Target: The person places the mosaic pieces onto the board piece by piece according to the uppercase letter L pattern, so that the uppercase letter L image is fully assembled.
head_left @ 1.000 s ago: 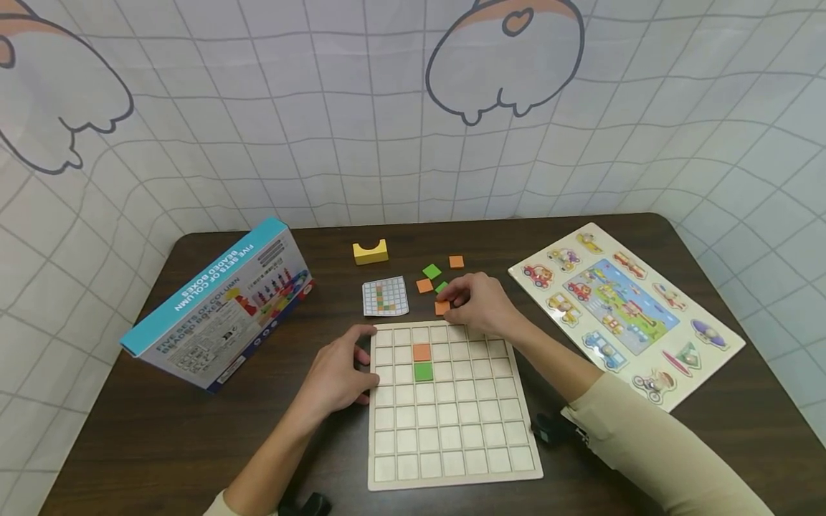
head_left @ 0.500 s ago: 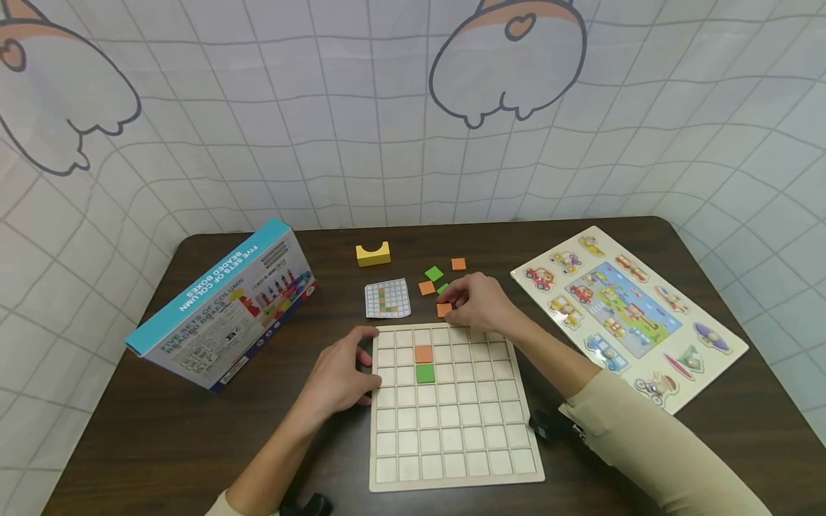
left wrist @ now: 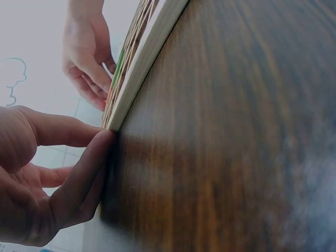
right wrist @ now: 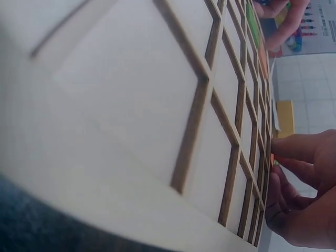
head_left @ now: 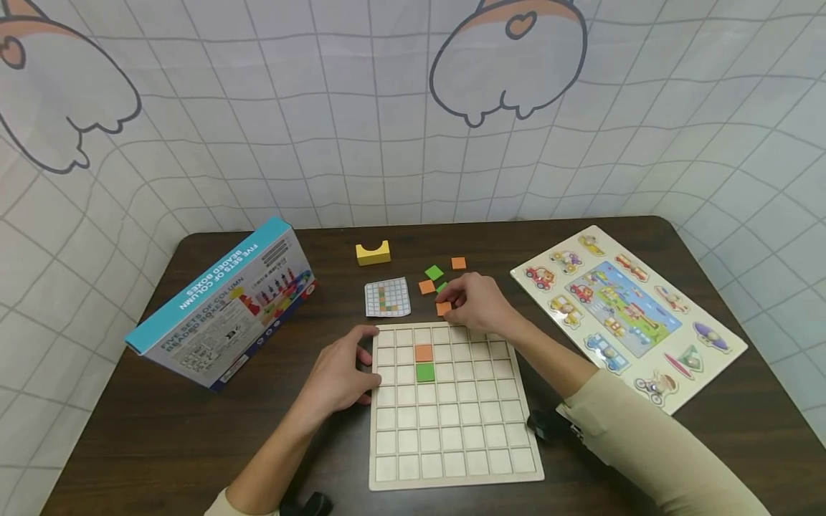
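A pale wooden grid board (head_left: 457, 476) lies on the table, with one orange tile (head_left: 423, 353) and one green tile (head_left: 425, 373) in neighbouring cells of a column. My left hand (head_left: 340, 369) rests against its left side near the far corner, index fingertip and thumb set apart along the edge. Beyond the far edge, my right hand (head_left: 480, 304) holds a loose orange tile (head_left: 443, 309) between thumb and fingers, low over the table. In the right wrist view, orange shows between those fingertips (right wrist: 278, 144). A green tile (head_left: 442, 287) is partly hidden by the index finger.
A grid pattern card (head_left: 387, 297) lies past the board. Near it are a green tile (head_left: 434, 272), orange tiles (head_left: 426, 287) and a yellow notched block (head_left: 373, 253). A blue-topped box (head_left: 226, 308) stands left; a picture puzzle board (head_left: 629, 315) lies right.
Both hands keep their places, the left at the board's edge and the right at the loose orange tile. The whole view shifts slightly; the tiles stay put.
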`<control>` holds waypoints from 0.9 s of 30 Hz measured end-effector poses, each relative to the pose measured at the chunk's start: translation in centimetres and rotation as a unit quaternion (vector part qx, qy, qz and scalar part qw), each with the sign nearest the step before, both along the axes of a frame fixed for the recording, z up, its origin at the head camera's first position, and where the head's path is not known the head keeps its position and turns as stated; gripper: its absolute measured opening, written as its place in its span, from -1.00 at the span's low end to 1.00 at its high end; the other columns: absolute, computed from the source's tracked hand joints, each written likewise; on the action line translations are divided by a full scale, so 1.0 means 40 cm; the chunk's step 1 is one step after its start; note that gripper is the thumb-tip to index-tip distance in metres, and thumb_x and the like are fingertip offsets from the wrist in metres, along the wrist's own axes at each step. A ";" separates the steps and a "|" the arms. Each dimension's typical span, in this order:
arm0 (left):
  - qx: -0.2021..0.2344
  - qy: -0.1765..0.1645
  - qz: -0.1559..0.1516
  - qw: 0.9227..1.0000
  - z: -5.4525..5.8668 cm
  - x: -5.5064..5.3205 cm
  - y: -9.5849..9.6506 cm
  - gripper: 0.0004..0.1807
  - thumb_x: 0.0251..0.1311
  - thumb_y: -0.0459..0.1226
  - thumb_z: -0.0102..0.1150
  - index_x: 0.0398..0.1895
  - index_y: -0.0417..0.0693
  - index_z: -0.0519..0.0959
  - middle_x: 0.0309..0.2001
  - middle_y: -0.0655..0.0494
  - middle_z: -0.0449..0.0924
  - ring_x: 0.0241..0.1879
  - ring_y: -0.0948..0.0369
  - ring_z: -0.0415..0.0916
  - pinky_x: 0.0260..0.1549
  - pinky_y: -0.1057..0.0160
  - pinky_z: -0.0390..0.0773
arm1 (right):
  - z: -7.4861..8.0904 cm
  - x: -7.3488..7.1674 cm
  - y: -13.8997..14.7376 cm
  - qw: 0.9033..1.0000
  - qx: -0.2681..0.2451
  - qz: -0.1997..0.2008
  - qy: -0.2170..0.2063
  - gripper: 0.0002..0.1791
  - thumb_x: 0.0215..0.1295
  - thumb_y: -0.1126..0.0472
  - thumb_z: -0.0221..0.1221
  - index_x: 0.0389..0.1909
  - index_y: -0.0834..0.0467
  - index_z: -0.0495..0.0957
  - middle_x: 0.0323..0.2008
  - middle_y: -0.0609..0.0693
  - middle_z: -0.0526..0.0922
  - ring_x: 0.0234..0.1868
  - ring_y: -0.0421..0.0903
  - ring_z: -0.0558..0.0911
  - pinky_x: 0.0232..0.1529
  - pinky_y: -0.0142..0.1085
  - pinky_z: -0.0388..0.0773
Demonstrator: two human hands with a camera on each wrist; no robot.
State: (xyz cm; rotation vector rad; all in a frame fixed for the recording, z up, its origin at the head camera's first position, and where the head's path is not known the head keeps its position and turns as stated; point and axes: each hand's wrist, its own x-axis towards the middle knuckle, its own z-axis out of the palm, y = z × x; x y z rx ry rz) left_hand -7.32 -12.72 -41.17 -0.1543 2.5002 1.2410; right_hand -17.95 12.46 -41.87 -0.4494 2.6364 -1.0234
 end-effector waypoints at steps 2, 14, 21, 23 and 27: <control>-0.002 0.000 0.000 1.000 0.000 0.000 0.001 -0.18 0.06 -0.53 0.43 0.44 0.01 0.41 -0.15 -0.10 0.50 -0.59 0.15 0.59 -0.67 0.21 0.72 | -0.001 0.001 -0.001 1.000 0.002 0.001 0.003 -0.77 0.23 0.31 0.42 -0.08 0.12 0.79 -0.18 0.01 0.75 -0.20 -0.08 0.62 -0.11 -0.21 0.66; -0.008 0.000 0.000 1.000 0.001 0.000 0.001 -0.18 0.06 -0.52 0.43 0.44 0.02 0.40 -0.15 -0.09 0.50 -0.59 0.15 0.59 -0.66 0.21 0.72 | 0.014 0.006 -0.005 1.000 0.011 -0.005 0.006 -0.77 0.23 0.33 0.40 -0.09 0.11 0.80 -0.18 0.02 0.73 -0.19 -0.09 0.65 -0.11 -0.19 0.67; -0.004 -0.003 0.000 1.000 0.002 0.001 0.000 -0.18 0.06 -0.53 0.42 0.44 0.02 0.40 -0.14 -0.09 0.50 -0.59 0.14 0.59 -0.65 0.21 0.73 | 0.020 0.012 -0.006 1.000 0.012 -0.006 0.011 -0.77 0.23 0.34 0.40 -0.10 0.12 0.80 -0.21 0.03 0.70 -0.21 -0.10 0.61 -0.17 -0.24 0.62; -0.004 -0.004 0.001 1.000 0.002 0.001 0.000 -0.18 0.06 -0.52 0.42 0.44 0.03 0.40 -0.15 -0.09 0.50 -0.59 0.14 0.59 -0.65 0.21 0.73 | 0.023 0.014 -0.006 1.000 0.011 -0.008 0.011 -0.77 0.22 0.34 0.40 -0.10 0.12 0.80 -0.22 0.03 0.69 -0.21 -0.10 0.61 -0.18 -0.25 0.61; -0.001 -0.002 0.001 1.000 0.001 0.001 -0.001 -0.18 0.06 -0.52 0.42 0.44 0.02 0.41 -0.15 -0.10 0.50 -0.59 0.14 0.59 -0.65 0.21 0.73 | 0.028 0.021 -0.007 1.000 0.007 -0.014 0.005 -0.76 0.21 0.34 0.42 -0.10 0.11 0.80 -0.22 0.02 0.70 -0.19 -0.09 0.60 -0.16 -0.24 0.61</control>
